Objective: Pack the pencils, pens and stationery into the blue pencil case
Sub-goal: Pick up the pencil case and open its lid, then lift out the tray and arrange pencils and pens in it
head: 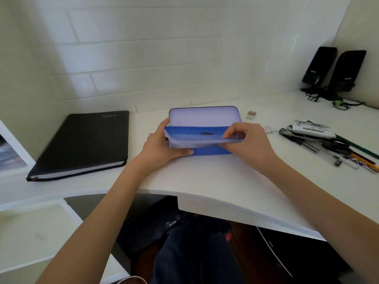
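The blue pencil case lies in the middle of the white desk with its lid flap raised, the pale inside facing me. My left hand grips the case's left end, thumb along the front. My right hand pinches the blue front flap at its right end. A pile of pens and pencils lies to the right of the case, with a white packet on top. A small eraser sits behind the case on the right, and another small white piece lies beside my right hand.
A black notebook lies at the left of the desk. Two black speakers with cables stand at the back right. A tiled wall is close behind. The desk's curved front edge runs over my lap.
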Available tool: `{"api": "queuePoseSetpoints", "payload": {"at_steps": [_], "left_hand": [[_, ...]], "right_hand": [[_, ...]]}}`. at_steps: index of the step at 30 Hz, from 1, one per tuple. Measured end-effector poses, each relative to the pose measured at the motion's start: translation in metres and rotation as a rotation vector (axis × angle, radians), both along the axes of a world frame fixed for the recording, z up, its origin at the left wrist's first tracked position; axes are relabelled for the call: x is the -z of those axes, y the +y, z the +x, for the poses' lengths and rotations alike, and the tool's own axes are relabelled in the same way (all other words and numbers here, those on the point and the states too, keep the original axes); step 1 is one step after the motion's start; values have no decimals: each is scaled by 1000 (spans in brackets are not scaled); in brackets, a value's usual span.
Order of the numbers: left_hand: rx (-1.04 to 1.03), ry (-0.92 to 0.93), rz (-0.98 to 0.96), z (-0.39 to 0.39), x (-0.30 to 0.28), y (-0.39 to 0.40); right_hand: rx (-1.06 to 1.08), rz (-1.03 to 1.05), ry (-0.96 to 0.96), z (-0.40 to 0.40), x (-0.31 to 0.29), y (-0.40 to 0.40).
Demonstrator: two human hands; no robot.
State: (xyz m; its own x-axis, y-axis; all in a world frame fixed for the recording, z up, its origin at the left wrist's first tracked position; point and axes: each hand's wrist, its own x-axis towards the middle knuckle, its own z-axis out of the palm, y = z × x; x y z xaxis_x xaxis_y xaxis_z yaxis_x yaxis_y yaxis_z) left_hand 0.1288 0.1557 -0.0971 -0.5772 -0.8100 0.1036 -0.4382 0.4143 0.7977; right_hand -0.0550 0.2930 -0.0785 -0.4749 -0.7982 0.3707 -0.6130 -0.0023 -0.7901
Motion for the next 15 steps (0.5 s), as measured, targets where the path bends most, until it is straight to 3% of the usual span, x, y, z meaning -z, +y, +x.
{"api": "queuePoseSetpoints", "payload": {"at_steps": [8,12,15], "left_hand": [[-103,-134,-136,-7,4,-6],[-208,-319,-329,-17,2,-15],[-246,-392,-361,-24,2,-27]], "right_hand": [[-19,-58,305,-5,-10,9],[-110,-4,327,-14,-10,11],[-82,120,390,-21,-7,12]]}}
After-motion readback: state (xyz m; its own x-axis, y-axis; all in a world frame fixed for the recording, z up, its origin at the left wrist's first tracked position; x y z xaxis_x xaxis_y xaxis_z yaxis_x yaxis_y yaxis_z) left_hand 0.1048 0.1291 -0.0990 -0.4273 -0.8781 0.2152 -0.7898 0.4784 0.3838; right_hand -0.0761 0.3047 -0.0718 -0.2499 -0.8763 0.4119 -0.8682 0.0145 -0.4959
